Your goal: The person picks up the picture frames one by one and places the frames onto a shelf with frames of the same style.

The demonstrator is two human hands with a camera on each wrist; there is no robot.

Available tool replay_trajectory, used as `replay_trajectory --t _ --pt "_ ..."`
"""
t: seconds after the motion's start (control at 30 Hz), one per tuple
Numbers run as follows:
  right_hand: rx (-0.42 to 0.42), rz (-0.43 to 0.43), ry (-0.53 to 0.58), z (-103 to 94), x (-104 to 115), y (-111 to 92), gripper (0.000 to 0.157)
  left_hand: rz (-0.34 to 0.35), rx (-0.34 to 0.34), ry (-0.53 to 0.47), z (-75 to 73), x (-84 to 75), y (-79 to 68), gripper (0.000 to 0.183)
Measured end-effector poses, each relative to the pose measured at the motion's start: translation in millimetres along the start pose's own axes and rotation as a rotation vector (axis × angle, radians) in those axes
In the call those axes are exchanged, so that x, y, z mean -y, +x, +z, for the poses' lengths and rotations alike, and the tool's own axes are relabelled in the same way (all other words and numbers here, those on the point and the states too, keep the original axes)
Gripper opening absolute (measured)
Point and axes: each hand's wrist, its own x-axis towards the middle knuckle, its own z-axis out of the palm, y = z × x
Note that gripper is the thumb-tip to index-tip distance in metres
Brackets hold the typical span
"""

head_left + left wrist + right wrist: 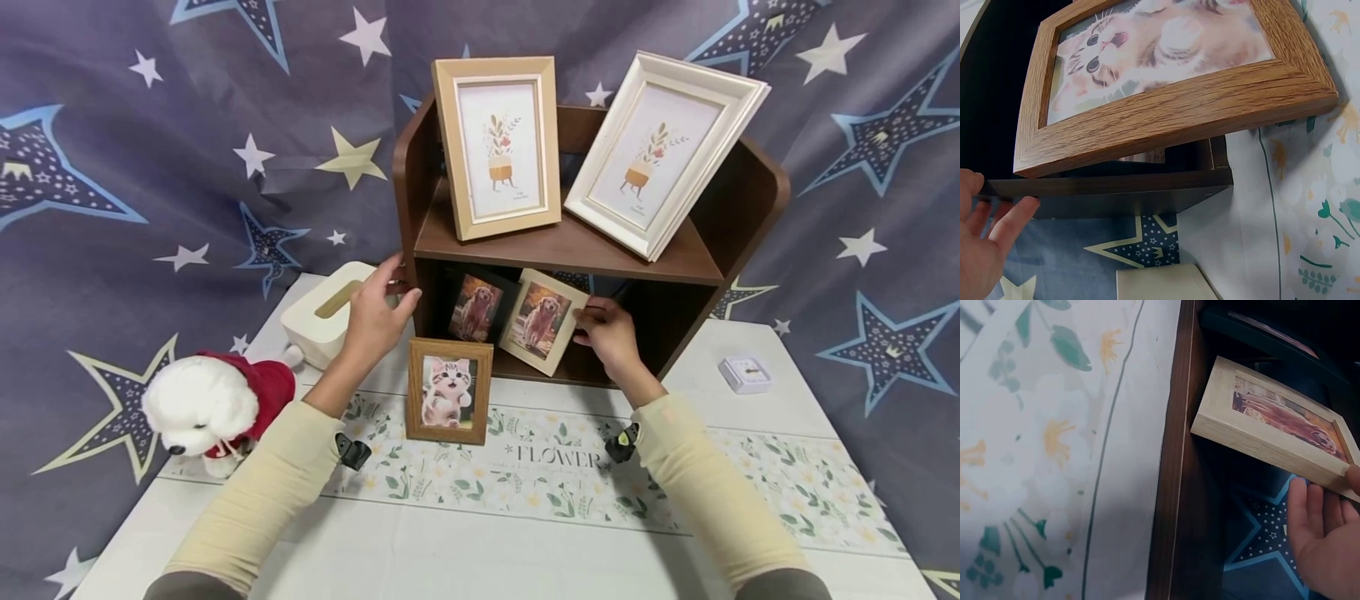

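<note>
From the head view, four frames already housed in the brown shelf [585,242] — two on top, two dog pictures below, the light dog frame [543,321] pinched by the right hand [611,333], the left hand [375,317] bracing the shelf's side wall. At the left wrist, relaxed fingers [997,231] against that dark edge — cat frame [1166,75] standing outside, apparently left to place. At the right wrist, fingers [1322,531] curled under the light frame, tilted on the lower board, not yet settled.
</note>
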Motion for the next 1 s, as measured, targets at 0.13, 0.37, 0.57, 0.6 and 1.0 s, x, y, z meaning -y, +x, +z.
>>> replay_trajectory --t 0.13,0.37,0.57,0.6,1.0 --pt "-0.002 0.005 -0.043 -4.7 -0.9 -3.2 0.038 -0.001 0.004 0.003 0.9 -0.2 0.2 0.054" --pt "-0.010 -0.020 -0.037 -9.5 7.5 -9.6 0.038 -0.003 -0.003 0.019 0.5 -1.0 1.3 0.054" --pt "-0.008 -0.012 -0.032 -9.2 16.1 -18.7 0.038 -0.010 0.001 0.019 0.1 0.3 0.4 0.054" --pt "-0.005 -0.015 -0.032 -8.9 17.3 -20.6 0.037 -0.011 0.002 0.018 0.2 0.1 0.2 0.054" --pt "0.061 -0.056 0.027 0.8 33.0 -40.4 0.033 -0.014 0.003 0.020 0.4 -0.4 0.0 0.054"
